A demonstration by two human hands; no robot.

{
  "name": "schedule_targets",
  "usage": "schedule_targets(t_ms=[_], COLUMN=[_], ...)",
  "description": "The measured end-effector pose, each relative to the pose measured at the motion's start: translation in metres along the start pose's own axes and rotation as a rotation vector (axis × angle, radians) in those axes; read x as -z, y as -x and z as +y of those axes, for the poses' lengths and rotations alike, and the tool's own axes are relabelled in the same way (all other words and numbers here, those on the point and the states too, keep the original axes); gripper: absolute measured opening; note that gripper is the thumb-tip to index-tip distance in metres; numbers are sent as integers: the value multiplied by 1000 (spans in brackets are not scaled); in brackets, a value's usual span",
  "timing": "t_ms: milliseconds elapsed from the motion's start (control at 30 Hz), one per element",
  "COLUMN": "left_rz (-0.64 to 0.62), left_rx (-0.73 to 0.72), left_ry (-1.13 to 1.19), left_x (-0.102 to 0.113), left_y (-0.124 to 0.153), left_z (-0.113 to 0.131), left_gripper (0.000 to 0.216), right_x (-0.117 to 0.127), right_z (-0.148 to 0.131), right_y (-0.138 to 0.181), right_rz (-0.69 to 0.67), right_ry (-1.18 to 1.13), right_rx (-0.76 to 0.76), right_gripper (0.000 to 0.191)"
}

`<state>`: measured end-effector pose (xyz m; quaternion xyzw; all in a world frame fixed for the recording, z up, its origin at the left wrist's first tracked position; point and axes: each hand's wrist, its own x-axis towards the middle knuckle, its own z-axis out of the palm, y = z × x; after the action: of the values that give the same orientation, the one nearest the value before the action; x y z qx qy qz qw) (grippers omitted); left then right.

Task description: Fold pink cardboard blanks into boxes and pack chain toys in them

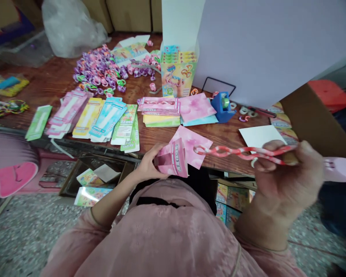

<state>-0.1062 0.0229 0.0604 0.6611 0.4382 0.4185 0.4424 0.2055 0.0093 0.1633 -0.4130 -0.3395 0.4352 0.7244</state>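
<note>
Pink marbled plastic link chain [242,152] runs from our right hand [288,181], closed around its end, above the wooden table [227,134]; our left hand [148,165] grips a folded pink cardboard card [175,159].

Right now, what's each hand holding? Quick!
Left hand: closed, holding a pink printed card.
Right hand: closed, holding a pink plastic link chain.

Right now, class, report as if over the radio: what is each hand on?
Left hand holding folded pink card. Right hand gripping pink link chain. White card beyond chain, on wooden table.
</note>
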Motion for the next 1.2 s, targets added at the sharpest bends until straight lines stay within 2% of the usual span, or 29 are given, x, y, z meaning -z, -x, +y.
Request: schedule_targets(t_ms=[100,233,367,533,633,767,900,967,1100,1200], left_rz=[40,81,85,36,3,-50,-105,-119,-136,-159], left_rx=[-48,-78,-157,-218,-218,-210,-233,-230,-220,-220], left_ry=[32,-115,-256,-521,-693,-774,-785,-804,-821,-845], left_x=[11,17,17,13,14,19,17,14,10,9], left_y=[-6,-10,-13,-16,-17,-17,-17,-19,-22,-24], left_z=[-9,-12,-6,5,5,3,6,9,12,11], left_gripper=[91,89,84,93,95,95,92,92,95,95], right_x=[-11,-27,-38,-44,-41,-26,-12,-9,-8,-10], right_z=[-19,-27,-13,23,39,41,47,55,69,76], right_y=[9,18,21,17,12,1,-13,-18,-22,-22], right_rz=[-88,-127,-191,-340,-465,-619,-845,-830,-661,-631], right_ry=[53,109,85,183,367,588,606,554,431,393], right_rx=[11,34,66,24,23,47,-73,-130,-213,-232], right_gripper=[33,30,32,34,40,41,46,48,38,31])
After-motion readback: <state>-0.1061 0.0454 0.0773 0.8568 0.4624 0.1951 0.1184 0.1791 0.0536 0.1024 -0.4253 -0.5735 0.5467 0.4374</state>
